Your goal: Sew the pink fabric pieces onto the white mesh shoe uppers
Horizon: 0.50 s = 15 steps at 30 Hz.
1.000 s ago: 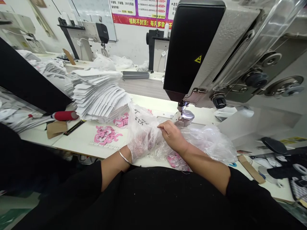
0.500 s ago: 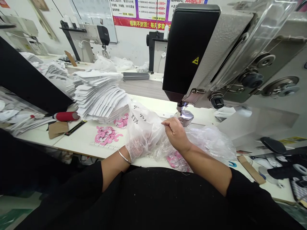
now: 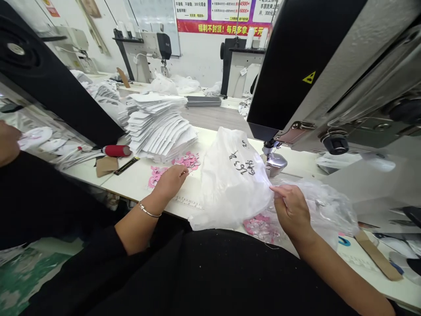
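My right hand [image 3: 291, 206] pinches the edge of a clear plastic bag [image 3: 232, 180] with black handwriting, holding it up in front of the sewing machine's presser foot [image 3: 274, 162]. My left hand [image 3: 171, 181] is out of the bag and reaches left over the table, fingers curled down onto a heap of small pink curved pieces [image 3: 184, 163]; whether it grips any is hidden. More pink pieces [image 3: 259, 224] lie inside crumpled clear plastic [image 3: 329, 206] under my right wrist.
A tall fanned stack of white cut pieces [image 3: 159, 125] stands behind the pink heap. A red-handled tool [image 3: 115, 151] and cardboard scrap [image 3: 107, 166] lie at left. The sewing machine head [image 3: 329, 70] looms at upper right. Another person's dark sleeve [image 3: 29, 193] is at far left.
My left hand has come out of the bag and moved left onto the pink pieces. My right hand now holds the bag up alone. The camera has swung to the left.
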Tool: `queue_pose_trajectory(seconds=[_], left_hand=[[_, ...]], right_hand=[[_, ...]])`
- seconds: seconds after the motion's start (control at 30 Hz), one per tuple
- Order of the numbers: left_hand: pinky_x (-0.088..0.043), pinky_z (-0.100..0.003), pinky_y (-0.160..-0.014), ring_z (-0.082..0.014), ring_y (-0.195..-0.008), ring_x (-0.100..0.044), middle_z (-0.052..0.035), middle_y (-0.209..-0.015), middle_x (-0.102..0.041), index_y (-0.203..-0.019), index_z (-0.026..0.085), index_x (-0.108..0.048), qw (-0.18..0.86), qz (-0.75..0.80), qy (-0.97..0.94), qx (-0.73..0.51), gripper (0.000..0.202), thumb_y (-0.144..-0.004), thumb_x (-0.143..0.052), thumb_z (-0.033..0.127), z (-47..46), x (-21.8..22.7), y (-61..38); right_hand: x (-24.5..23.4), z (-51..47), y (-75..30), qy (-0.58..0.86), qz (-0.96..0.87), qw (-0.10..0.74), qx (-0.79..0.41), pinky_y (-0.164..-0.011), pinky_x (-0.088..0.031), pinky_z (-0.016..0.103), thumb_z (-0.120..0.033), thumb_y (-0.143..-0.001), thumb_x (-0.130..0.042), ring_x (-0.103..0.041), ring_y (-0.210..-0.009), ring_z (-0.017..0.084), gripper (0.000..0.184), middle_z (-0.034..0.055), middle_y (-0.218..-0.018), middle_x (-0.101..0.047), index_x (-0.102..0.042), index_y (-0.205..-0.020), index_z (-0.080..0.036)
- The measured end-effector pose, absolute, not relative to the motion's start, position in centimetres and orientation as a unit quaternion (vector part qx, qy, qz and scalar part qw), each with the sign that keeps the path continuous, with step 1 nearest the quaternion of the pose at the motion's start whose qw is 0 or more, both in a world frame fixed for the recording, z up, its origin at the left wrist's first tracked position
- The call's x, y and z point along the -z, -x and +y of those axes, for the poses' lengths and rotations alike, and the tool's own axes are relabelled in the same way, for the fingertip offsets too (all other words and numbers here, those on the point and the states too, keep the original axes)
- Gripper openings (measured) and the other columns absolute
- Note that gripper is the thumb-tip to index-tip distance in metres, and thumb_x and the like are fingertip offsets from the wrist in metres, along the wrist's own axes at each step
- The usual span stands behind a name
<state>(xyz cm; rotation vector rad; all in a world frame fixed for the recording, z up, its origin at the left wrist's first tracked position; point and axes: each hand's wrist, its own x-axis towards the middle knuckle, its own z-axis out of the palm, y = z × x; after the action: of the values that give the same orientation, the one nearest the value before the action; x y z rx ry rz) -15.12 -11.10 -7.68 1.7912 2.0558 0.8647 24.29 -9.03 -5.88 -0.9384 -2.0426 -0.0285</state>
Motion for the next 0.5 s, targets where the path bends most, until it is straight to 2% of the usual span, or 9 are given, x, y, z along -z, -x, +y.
queue_pose_trajectory(seconds=[0.17, 0.23, 0.3, 0.33, 0.4, 0.47, 0.5], left_hand=[[-0.039, -0.046, -0.096, -0.0281, -0.097, -0.059, -0.0099, -0.087, -0.065, -0.083, 0.020, -0.067, 0.053, 0.687, -0.696, -0.204, 0.019, -0.089, -0.049, 0.021, -11.9, 9.2, 16.0], [-0.026, -0.054, -0.109, -0.0287, -0.107, -0.057, -0.0099, -0.094, -0.067, -0.085, 0.020, -0.068, 0.023, 0.680, -0.707, -0.193, 0.021, -0.090, -0.048, 0.019, -12.2, 9.2, 15.7], [-0.011, -0.060, -0.114, -0.0298, -0.119, -0.053, -0.0102, -0.110, -0.068, -0.087, 0.020, -0.069, -0.012, 0.677, -0.706, -0.206, 0.022, -0.091, -0.048, 0.020, -12.5, 8.6, 15.1], [-0.010, -0.060, -0.115, -0.0303, -0.123, -0.051, -0.0101, -0.116, -0.067, -0.088, 0.020, -0.069, -0.017, 0.676, -0.702, -0.224, 0.021, -0.092, -0.049, 0.023, -12.7, 8.2, 14.7], [-0.024, -0.055, -0.114, -0.0302, -0.123, -0.053, -0.0089, -0.123, -0.066, -0.098, 0.022, -0.071, 0.046, 0.662, -0.695, -0.276, 0.021, -0.092, -0.053, 0.030, -13.2, 7.0, 13.4], [-0.043, -0.046, -0.103, -0.0291, -0.118, -0.059, -0.0074, -0.125, -0.067, -0.117, 0.024, -0.067, 0.194, 0.618, -0.687, -0.330, 0.031, -0.091, -0.055, 0.038, -13.6, 5.9, 11.3], [-0.048, -0.042, -0.098, -0.0287, -0.116, -0.061, -0.0069, -0.127, -0.066, -0.126, 0.025, -0.063, 0.265, 0.584, -0.685, -0.346, 0.038, -0.092, -0.056, 0.040, -13.8, 5.4, 10.0]], right_hand=[[6.7, -9.6, -23.9, 0.377, -0.816, 0.439, -0.017, -0.086, -0.053, 0.044, -0.019, -0.097, -0.049, -0.061, -0.096, 0.023, 0.026, 0.0067, -0.100, -0.063, -0.062, -0.118, -0.028], [6.6, -9.7, -23.7, 0.386, -0.811, 0.439, -0.028, -0.086, -0.053, 0.044, -0.020, -0.097, -0.049, -0.061, -0.096, 0.022, 0.025, 0.0066, -0.100, -0.062, -0.062, -0.117, -0.028], [6.5, -9.7, -23.4, 0.409, -0.799, 0.438, -0.048, -0.087, -0.054, 0.044, -0.024, -0.097, -0.049, -0.061, -0.098, 0.023, 0.024, 0.0065, -0.101, -0.063, -0.063, -0.116, -0.028], [6.5, -9.7, -23.3, 0.424, -0.789, 0.440, -0.063, -0.088, -0.054, 0.044, -0.026, -0.097, -0.050, -0.061, -0.100, 0.023, 0.023, 0.0065, -0.102, -0.063, -0.064, -0.115, -0.028], [6.4, -9.8, -23.0, 0.450, -0.765, 0.447, -0.111, -0.091, -0.053, 0.044, -0.029, -0.096, -0.051, -0.061, -0.102, 0.023, 0.022, 0.0061, -0.103, -0.063, -0.065, -0.113, -0.028], [6.3, -9.9, -22.4, 0.464, -0.733, 0.455, -0.201, -0.090, -0.053, 0.044, -0.032, -0.095, -0.053, -0.062, -0.096, 0.022, 0.023, 0.0049, -0.100, -0.062, -0.064, -0.115, -0.028], [6.3, -9.9, -22.1, 0.462, -0.713, 0.456, -0.264, -0.087, -0.054, 0.043, -0.034, -0.094, -0.054, -0.063, -0.090, 0.020, 0.026, 0.0040, -0.098, -0.062, -0.063, -0.119, -0.028]])
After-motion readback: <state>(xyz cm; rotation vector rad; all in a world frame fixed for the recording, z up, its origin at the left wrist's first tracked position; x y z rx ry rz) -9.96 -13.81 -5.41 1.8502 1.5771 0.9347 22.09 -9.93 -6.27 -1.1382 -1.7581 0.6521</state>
